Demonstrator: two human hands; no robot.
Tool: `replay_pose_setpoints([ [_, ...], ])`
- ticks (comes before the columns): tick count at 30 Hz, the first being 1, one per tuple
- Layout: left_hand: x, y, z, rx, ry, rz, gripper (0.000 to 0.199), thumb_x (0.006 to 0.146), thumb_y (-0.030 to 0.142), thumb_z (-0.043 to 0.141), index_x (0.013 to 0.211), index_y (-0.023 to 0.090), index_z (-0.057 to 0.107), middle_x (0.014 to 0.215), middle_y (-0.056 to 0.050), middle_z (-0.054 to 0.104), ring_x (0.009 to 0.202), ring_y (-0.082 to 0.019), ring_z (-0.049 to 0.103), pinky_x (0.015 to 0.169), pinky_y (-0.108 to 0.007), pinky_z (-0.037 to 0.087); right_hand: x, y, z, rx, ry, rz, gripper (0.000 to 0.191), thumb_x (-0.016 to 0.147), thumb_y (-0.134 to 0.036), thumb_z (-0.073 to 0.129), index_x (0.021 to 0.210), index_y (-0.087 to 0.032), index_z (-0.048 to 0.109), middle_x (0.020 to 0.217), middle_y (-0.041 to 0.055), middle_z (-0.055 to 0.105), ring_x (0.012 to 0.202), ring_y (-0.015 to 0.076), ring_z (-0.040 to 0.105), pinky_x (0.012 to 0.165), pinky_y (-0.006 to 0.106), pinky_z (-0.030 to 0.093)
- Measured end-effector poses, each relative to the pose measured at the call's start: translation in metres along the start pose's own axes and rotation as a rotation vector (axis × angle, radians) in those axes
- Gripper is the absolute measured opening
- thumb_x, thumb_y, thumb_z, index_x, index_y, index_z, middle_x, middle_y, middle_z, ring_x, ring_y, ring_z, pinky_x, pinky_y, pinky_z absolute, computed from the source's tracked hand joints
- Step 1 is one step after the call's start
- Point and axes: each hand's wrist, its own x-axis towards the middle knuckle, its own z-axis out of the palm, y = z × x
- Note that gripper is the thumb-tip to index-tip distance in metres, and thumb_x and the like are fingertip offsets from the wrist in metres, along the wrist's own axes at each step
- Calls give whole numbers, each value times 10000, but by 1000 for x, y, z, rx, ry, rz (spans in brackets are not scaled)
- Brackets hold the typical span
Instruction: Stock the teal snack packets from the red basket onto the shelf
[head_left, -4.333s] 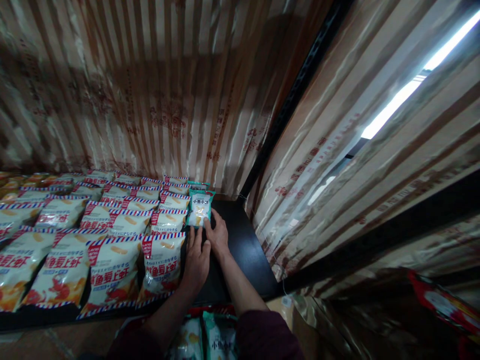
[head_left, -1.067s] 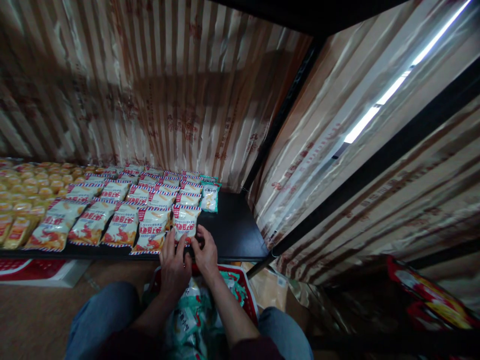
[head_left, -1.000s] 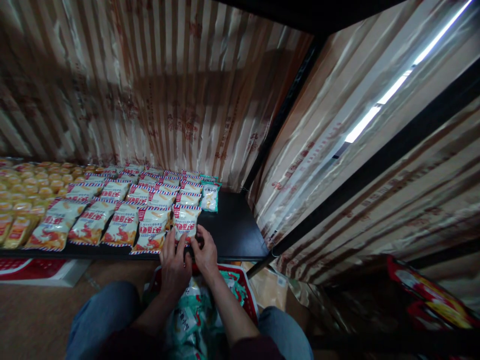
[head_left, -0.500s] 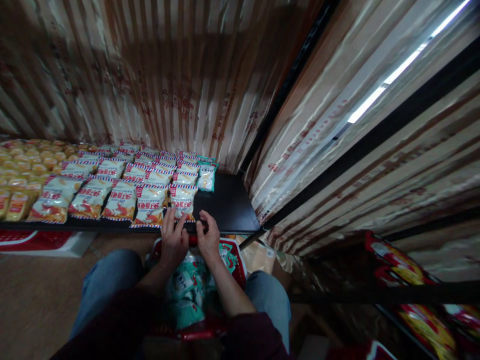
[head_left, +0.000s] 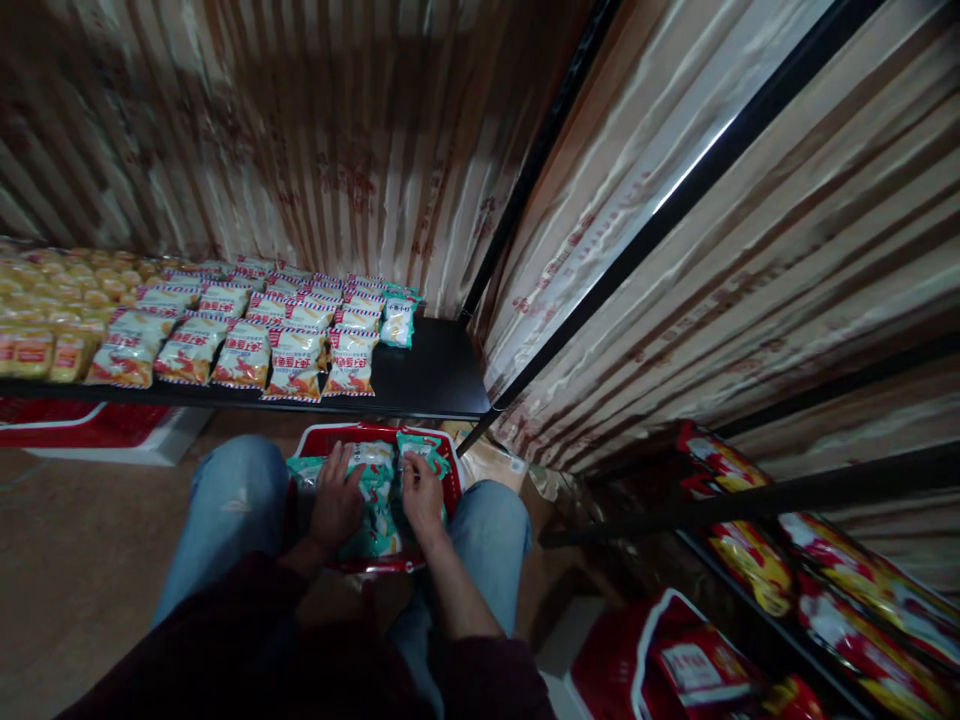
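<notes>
Pointing one end forward, long axis partly hidden, a green bag (head_left: 421, 444) touches the right hand (head_left: 423, 494), grip unclear.

Black shelf (head_left: 439, 375), yellow packs (head_left: 64, 320) at its 9 o'clock, white bags (head_left: 296, 362) in rows, 5 across the front, teal packets (head_left: 397, 322) beside them at 3 o'clock, red basket (head_left: 375, 432) holding more.
</notes>
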Motion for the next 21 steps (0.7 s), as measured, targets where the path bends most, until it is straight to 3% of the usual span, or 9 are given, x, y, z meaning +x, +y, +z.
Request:
replay_pose_setpoints([
  [3, -13, -9, 4, 70, 70, -184, 502, 734, 162, 462, 1227, 91, 527, 1432, -203, 357, 1368, -356, 217, 1050, -539, 257, -6, 4, 14, -50, -110, -67, 358, 799, -153, 454, 1113, -173, 625, 1111, 84, 662, 1052, 202, 589, 961, 344, 430],
  [5, -16, -19, 8, 83, 100, -317, 536, 751, 226, 461, 1254, 43, 498, 1412, -249, 361, 1338, -378, 274, 1042, -540, 266, -7, 5, 21, -63, -153, -78, 412, 774, -121, 467, 1159, -171, 605, 1172, 87, 634, 1104, 206, 563, 999, 348, 404],
  [7, -18, -29, 13, 49, 53, -380, 552, 743, 263, 468, 1231, 9, 510, 1352, -273, 427, 1290, -385, 356, 1029, -522, 301, -8, 6, 26, -61, -194, -73, 439, 762, -106, 474, 1180, -168, 595, 1195, 92, 623, 1120, 215, 556, 1008, 352, 396],
  [10, -24, -39, 19, -7, 11, -372, 584, 702, 274, 500, 1230, 26, 510, 1336, -250, 456, 1292, -394, 346, 1049, -536, 279, -12, 8, 30, -12, -279, -56, 435, 757, -109, 496, 1168, -200, 605, 1143, 72, 653, 1085, 217, 581, 988, 353, 413],
  [14, -32, -38, 15, -112, 71, -278, 572, 708, 226, 482, 1249, 38, 480, 1398, -220, 387, 1338, -360, 282, 1091, -512, 250, -24, 11, 41, 135, -397, 50, 422, 747, -126, 515, 1140, -240, 618, 1013, 34, 696, 974, 198, 630, 922, 342, 456],
  [18, -32, -30, 3, -216, 145, -264, 553, 723, 183, 473, 1269, 99, 459, 1486, -147, 258, 1390, -316, 171, 1121, -485, 230, -37, 13, 59, 352, -442, 272, 473, 700, -147, 550, 1151, -280, 597, 1017, 10, 682, 935, 190, 623, 873, 353, 466],
  [21, -32, -27, -1, -317, 135, -311, 581, 736, 177, 465, 1309, 99, 412, 1492, -159, 234, 1362, -320, 255, 1094, -487, 295, -43, 11, 68, 575, -482, 473, 541, 658, -173, 569, 1189, -277, 559, 1047, 19, 662, 870, 182, 617, 763, 329, 484],
])
